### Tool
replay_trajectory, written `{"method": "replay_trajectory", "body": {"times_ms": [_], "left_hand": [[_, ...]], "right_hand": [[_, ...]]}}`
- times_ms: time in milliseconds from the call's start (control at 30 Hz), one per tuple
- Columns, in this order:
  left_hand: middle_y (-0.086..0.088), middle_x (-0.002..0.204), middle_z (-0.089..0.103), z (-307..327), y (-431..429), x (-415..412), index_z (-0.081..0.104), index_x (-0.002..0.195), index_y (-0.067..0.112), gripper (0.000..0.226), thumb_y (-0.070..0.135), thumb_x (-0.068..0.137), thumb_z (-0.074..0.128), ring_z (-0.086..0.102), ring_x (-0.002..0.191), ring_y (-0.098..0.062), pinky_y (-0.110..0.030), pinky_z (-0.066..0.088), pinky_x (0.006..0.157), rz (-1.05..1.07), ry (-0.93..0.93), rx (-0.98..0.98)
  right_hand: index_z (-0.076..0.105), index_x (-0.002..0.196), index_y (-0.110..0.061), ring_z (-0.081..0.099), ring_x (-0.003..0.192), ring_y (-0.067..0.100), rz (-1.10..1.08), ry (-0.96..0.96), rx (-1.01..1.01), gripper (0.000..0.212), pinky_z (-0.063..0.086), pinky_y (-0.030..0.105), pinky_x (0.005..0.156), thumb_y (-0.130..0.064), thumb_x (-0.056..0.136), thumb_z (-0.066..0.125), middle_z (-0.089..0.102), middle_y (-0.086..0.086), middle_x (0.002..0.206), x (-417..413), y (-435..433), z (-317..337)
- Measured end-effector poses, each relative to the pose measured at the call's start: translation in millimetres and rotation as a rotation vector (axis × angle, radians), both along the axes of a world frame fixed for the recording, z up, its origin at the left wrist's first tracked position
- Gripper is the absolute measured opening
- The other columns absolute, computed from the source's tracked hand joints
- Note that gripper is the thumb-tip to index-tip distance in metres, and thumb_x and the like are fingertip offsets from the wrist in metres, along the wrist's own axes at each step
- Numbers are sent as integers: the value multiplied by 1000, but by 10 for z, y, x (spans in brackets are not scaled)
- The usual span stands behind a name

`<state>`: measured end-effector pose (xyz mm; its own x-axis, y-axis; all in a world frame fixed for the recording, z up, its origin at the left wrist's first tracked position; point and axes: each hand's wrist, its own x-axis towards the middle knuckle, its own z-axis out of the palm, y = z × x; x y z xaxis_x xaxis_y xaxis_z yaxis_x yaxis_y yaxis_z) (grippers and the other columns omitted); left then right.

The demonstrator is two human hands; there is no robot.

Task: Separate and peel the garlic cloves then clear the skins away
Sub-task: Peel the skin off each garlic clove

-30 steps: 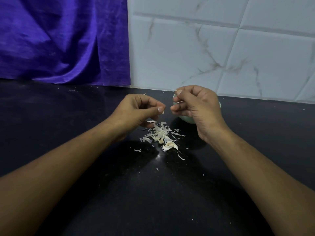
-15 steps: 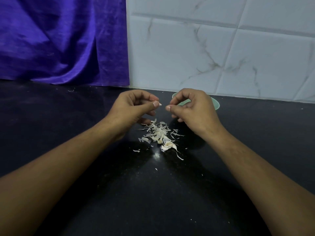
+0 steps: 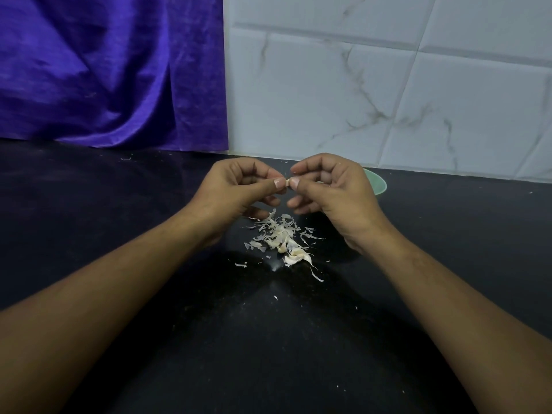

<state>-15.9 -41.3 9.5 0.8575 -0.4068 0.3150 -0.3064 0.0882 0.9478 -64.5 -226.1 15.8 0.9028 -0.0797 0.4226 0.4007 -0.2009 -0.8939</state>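
While our left hand point(image 3: 236, 189) and right hand point(image 3: 331, 191) pinch a clove point(image 3: 288, 182) between their fingertips point(image 3: 279, 183), we judge peeling underway; next, pull its skin free.

counter point(image 3: 149, 294): black stone, glossy, speckled
wall point(image 3: 388, 100): white marbled tile, smooth
curtain point(image 3: 104, 70): purple cloth, sheeny
skins point(image 3: 279, 234): papery, dry

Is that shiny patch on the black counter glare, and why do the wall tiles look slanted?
Head view: dim light; the bright spot on the countertop beside the skins looks like a lamp reflection; tile wall lines tilt from the wide lens; the left hand and right hand, pinching the garlic clove, are sharp.
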Motion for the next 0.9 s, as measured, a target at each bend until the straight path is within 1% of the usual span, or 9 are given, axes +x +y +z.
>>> {"method": "replay_trajectory", "body": {"times_ms": [100,167,200,300,433,567,767,833,900], "left_hand": [[-11,87,76,-6,-1,11,72,102,-1,21,13,88,78,71,75,-15,-28,60,59,6,1,-1],[-11,88,77,-11,2,14,70,105,-4,27,15,87,79,71,75,-15,-28,61,60,6,7,2],[-10,87,77,-16,2,15,69,106,-5,28,15,88,78,71,75,-14,-28,60,61,4,10,4],[-10,88,77,-28,-3,21,70,106,-4,27,16,90,77,71,76,-15,-27,60,61,-20,19,9],[-10,87,74,-34,-21,16,68,105,-1,20,17,96,70,68,76,-14,-27,60,61,-60,2,38],[-6,84,71,-39,-32,7,65,102,5,13,18,101,63,67,75,-10,-25,61,60,-94,-25,67],[-5,84,67,-38,-44,-4,63,101,7,13,19,105,59,65,76,-10,-28,60,63,-95,-42,83],[-4,83,66,-36,-45,-9,63,100,8,13,19,105,58,64,76,-10,-29,60,63,-97,-42,81],[-7,85,65,-32,-42,-14,63,100,8,15,20,106,57,64,78,-11,-30,61,65,-105,-41,74]], "right_hand": [[68,103,1,72,63,20,-3,9,10,11,62,35,62,0,93,72,71,10,76,5,9,-21],[70,104,-1,73,67,22,7,8,1,13,63,38,67,1,91,73,74,13,82,6,14,-26],[71,104,-2,74,69,22,14,5,-3,15,63,37,67,2,90,74,76,13,85,6,17,-28],[72,106,-2,74,70,23,26,-6,-7,18,62,30,65,6,89,73,78,12,86,9,23,-38],[73,110,1,75,73,24,46,-19,-27,21,63,31,68,8,91,71,78,19,88,5,6,-36],[74,110,-1,74,74,21,60,-33,-65,19,64,32,72,5,93,70,78,14,81,-7,8,-29],[73,111,2,73,72,18,56,-42,-63,17,56,19,63,3,95,67,77,15,82,-14,36,-32],[73,110,1,73,72,19,55,-52,-71,16,56,21,64,3,95,67,77,17,83,-9,38,-38],[74,110,0,75,76,23,67,-70,-81,17,61,28,71,3,94,69,78,17,86,-1,30,-37]]}}
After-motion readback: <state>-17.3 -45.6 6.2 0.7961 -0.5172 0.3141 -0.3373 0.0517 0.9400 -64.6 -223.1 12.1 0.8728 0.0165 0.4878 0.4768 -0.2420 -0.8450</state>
